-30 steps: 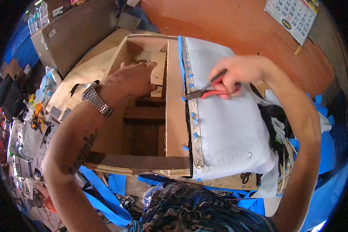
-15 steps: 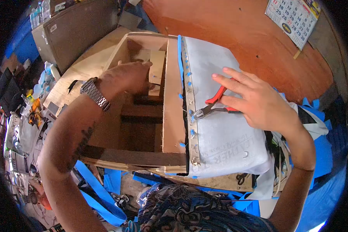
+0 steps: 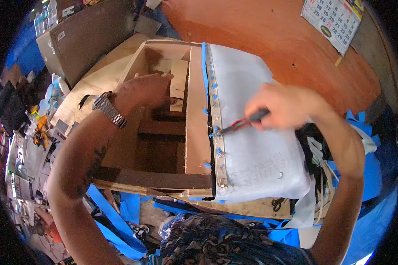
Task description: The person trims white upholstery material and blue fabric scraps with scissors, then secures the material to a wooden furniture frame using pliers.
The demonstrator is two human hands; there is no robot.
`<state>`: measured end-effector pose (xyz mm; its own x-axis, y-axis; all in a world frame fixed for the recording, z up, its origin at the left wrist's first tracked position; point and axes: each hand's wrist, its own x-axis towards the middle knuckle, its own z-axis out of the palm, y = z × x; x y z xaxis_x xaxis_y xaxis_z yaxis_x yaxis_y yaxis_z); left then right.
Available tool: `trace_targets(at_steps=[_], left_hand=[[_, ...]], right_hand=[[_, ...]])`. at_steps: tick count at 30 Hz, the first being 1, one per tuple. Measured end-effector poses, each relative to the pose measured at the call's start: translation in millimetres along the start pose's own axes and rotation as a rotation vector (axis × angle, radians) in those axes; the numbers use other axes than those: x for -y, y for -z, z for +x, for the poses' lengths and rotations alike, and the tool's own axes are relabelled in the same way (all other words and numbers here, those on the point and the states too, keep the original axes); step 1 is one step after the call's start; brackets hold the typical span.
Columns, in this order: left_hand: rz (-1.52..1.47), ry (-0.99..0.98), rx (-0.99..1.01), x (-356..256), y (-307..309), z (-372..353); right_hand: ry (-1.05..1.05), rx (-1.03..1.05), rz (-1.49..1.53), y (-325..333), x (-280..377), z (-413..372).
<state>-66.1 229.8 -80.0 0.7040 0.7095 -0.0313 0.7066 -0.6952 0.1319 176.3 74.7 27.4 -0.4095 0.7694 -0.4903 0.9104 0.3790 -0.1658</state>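
- At centre, slim red-handled pliers [image 3: 241,125] touch the pale studded strip [image 3: 216,106]; right hand [image 3: 281,107] fingers are clamped round the handles.
- At 9 o'clock, left hand [image 3: 143,90] lies flat on the boxy plywood frame [image 3: 197,145], gripping nothing.
- Smooth grey sheet [image 3: 261,154] at 4 o'clock.

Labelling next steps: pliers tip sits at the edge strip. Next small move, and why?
Probably squeeze the pliers and pry upward at the strip: the right hand grips them, nose on that strip edging the white fabric, and the left hand braces the frame.
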Motion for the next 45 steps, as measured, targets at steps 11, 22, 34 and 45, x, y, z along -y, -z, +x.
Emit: trace_targets(at_steps=[11, 22, 34, 45], left_hand=[[0.075, 0.015, -0.012, 5.3, -4.0, 1.7], [0.067, 0.037, -0.004, -2.3, -2.0, -2.8], [-0.009, -0.069, -0.06, -5.3, -1.1, -12.2], [-0.114, 0.034, -0.01, -1.6, -1.5, 6.3]], right_hand=[[0.254, -0.464, -0.016, -4.0, 0.3, -1.0], [0.126, -0.655, -0.782, -53.0, 3.0, -18.3], [0.037, -0.035, 0.075, -1.8, -15.8, 15.9], [0.05, -0.639, -0.51, -6.5, 29.4, -18.1]])
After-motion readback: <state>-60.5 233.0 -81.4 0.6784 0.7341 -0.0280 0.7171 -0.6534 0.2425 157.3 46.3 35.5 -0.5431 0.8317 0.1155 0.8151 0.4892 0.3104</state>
